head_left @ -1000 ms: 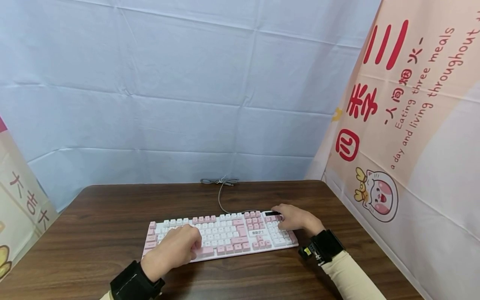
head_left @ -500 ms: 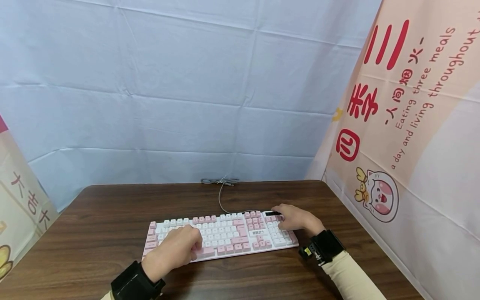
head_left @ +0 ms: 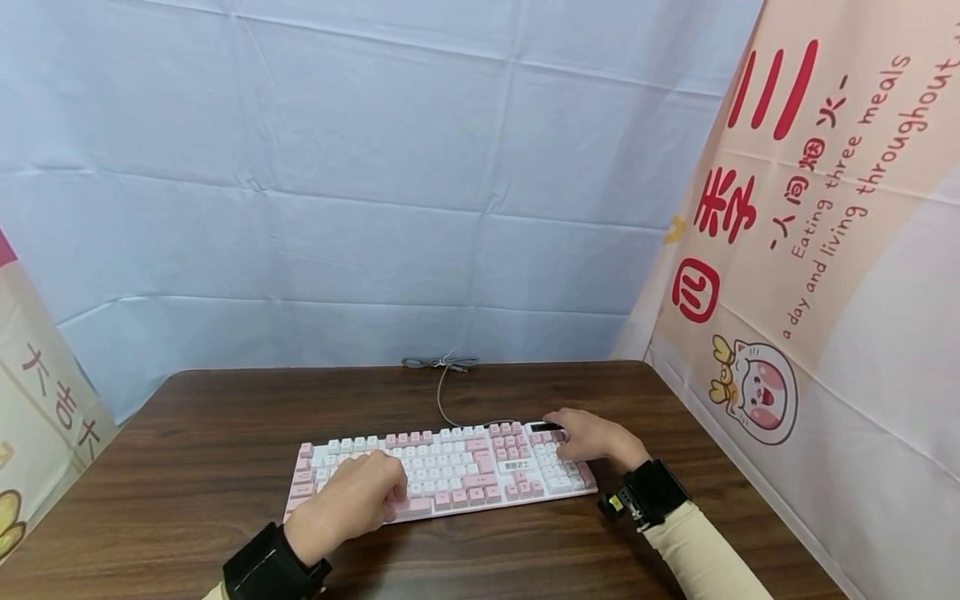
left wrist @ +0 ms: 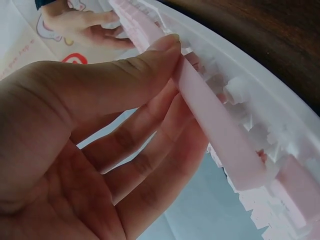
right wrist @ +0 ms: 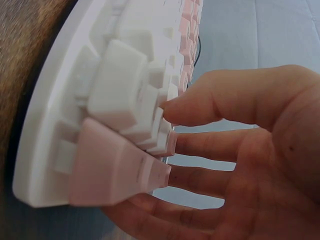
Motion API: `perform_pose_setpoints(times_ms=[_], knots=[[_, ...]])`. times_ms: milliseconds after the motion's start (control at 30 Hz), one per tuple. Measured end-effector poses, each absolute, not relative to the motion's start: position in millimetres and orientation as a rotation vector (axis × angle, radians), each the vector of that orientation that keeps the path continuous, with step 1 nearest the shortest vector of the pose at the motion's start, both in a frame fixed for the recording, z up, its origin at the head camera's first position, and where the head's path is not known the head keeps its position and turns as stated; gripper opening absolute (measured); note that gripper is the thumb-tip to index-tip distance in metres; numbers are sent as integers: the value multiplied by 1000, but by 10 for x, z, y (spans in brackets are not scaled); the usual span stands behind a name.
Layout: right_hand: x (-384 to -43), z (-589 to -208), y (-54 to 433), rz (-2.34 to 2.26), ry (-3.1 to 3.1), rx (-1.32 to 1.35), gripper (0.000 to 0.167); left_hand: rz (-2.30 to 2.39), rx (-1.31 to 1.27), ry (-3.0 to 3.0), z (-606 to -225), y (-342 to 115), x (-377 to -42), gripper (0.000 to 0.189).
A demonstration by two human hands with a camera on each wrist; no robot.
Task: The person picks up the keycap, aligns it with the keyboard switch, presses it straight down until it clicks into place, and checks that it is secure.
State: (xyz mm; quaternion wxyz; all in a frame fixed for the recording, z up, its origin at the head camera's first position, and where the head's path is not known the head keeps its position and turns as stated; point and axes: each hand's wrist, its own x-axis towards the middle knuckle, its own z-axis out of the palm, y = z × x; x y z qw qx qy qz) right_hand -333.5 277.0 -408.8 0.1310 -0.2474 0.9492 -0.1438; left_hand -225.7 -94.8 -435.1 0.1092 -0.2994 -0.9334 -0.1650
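A pink and white keyboard (head_left: 442, 463) lies on the wooden table. Over its left part rests my left hand (head_left: 356, 492), fingers bent over the keys. In the left wrist view the thumb (left wrist: 162, 47) touches the long pink space bar (left wrist: 215, 130), with the other fingers beyond it; whether any key is pressed down cannot be told. My right hand (head_left: 596, 435) lies over the number pad at the right end. Seen from the right wrist, its thumb (right wrist: 187, 110) touches a white key, and the relaxed fingers spread over the pad's other keys.
A grey cable (head_left: 442, 392) runs from the keyboard's back edge to a tied bundle (head_left: 438, 363) at the table's (head_left: 262, 408) far edge. Pale blue cloth (head_left: 337, 183) hangs behind, and a printed cloth (head_left: 825, 250) hangs along the right side.
My left hand has shifted very slightly to the right along the keys. The right hand and the keyboard stay where they were.
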Motion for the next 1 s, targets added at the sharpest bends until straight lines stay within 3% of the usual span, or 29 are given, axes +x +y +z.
perform_pose_setpoints(times_ms=[1000], knots=[[-3338,-4091,2754,-416,2761,-703,66,-491,-848,-2757,-4366,-916,-2264,21]])
